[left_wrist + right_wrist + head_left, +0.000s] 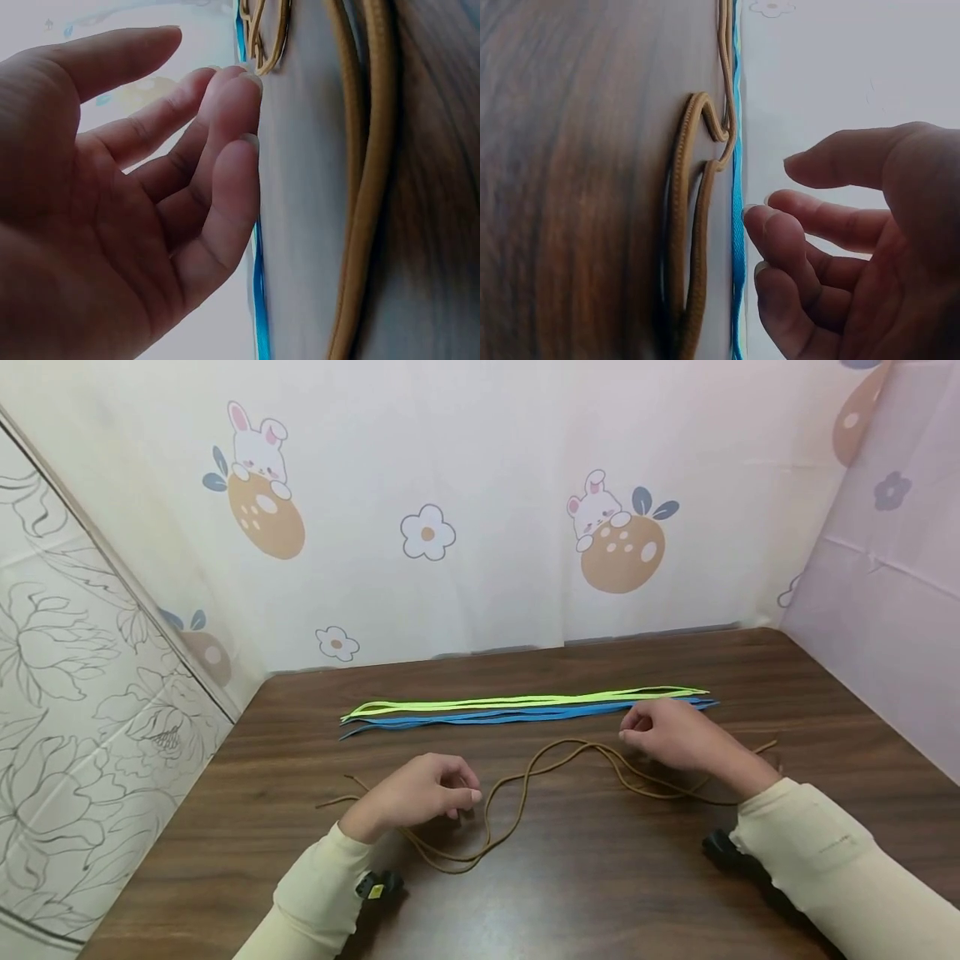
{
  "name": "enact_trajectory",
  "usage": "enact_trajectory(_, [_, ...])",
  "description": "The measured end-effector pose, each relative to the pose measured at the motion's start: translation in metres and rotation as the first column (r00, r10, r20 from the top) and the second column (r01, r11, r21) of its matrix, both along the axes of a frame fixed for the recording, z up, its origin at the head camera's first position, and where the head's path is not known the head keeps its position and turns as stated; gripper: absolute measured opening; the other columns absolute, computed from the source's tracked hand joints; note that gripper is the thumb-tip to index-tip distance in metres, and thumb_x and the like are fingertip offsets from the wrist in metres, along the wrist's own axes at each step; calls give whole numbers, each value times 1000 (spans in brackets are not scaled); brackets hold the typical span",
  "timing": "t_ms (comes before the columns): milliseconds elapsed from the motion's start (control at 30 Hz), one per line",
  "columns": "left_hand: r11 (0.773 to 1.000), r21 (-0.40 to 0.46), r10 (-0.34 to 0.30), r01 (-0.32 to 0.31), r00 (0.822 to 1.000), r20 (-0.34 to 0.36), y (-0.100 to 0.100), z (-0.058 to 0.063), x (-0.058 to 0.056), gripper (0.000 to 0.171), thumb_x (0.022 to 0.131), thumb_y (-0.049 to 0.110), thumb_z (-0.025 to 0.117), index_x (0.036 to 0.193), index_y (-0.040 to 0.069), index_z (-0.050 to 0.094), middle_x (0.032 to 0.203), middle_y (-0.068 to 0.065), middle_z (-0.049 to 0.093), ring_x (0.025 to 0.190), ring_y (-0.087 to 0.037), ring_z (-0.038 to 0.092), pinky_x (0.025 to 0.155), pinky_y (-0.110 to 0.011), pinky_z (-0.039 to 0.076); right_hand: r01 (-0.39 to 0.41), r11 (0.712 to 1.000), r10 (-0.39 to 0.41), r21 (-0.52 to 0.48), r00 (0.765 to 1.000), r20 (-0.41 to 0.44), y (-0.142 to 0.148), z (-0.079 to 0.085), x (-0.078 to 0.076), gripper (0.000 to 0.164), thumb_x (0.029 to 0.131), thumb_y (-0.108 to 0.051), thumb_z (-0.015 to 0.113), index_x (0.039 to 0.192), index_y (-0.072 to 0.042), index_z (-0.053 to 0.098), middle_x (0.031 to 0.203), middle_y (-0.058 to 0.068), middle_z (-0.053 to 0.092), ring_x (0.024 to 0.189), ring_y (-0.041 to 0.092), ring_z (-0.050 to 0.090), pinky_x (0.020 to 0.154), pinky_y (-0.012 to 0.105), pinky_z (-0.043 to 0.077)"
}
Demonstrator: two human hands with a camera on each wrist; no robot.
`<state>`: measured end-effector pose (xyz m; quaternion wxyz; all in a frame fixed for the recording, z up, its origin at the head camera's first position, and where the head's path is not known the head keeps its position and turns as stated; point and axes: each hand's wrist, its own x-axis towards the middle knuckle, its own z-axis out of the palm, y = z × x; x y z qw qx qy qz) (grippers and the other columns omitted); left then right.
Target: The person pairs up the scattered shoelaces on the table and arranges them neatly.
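Observation:
A long brown cord [580, 741], laid out in wavy doubled strands, lies across the near part of the wooden table. My left hand [423, 789] hovers above its left part, fingers loosely curled and holding nothing. Over the right part is my right hand [675, 735], its thumb and fingertips apart with nothing between them. The left wrist view shows two strands of the brown cord [375, 150] beside the left hand [150, 180]. In the right wrist view, the right hand [825, 247] is apart from the brown cord [676, 202], which bends into a loop.
Behind the cord, blue laces [517, 717] and yellow-green laces [480, 703] are stretched side by side across the wooden table [585, 877]. A printed cloth [495, 585] hangs at the table's back edge. A flower-patterned panel [82, 693] stands at the left.

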<state>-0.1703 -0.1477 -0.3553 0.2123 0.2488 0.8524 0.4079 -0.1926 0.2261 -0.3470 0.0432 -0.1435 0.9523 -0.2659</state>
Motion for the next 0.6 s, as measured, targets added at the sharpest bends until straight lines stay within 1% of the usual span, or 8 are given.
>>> enact_trajectory(133, [998,-58,-4,2,999,-34,4,0,4,10,97,24,69,95,14,68,82,-3,68,70,-21,67,63,-34,53,-9,1000,9,7,1000,24,-3,-3,0,15,93,-20,68,99,-8,73,88,-2,69,77,14,61,67,35,50])
enact_trajectory(267, [992,-130,-18,4,994,-110,10,0,8,8,95,24,70,89,19,69,75,6,66,67,-12,62,61,-30,50,-21,999,19,24,998,59,-4,-5,0,15,94,-22,69,102,-10,73,92,-1,69,80,15,62,68,37,52])
enact_trajectory(367, [986,-168,-48,21,987,-156,16,0,11,9,94,25,72,86,22,70,71,12,65,66,-7,57,61,-28,47,-24,999,22,27,997,76,-4,-6,0,17,94,-22,70,104,-9,72,94,0,69,81,16,62,69,38,52])
enact_trajectory(467, [982,-181,-75,44,983,-169,20,0,14,11,92,25,74,82,23,70,70,15,64,65,-4,56,62,-26,48,-26,999,23,29,996,89,-4,-7,1,17,94,-23,70,104,-9,72,95,1,69,81,15,62,69,38,52])
enact_trajectory(600, [979,-198,-92,57,980,-175,24,-1,17,14,90,25,76,79,23,69,71,14,64,65,-4,57,63,-26,48,-32,999,28,37,995,99,-5,-8,1,18,93,-24,70,105,-10,71,96,1,69,82,16,62,70,39,52])
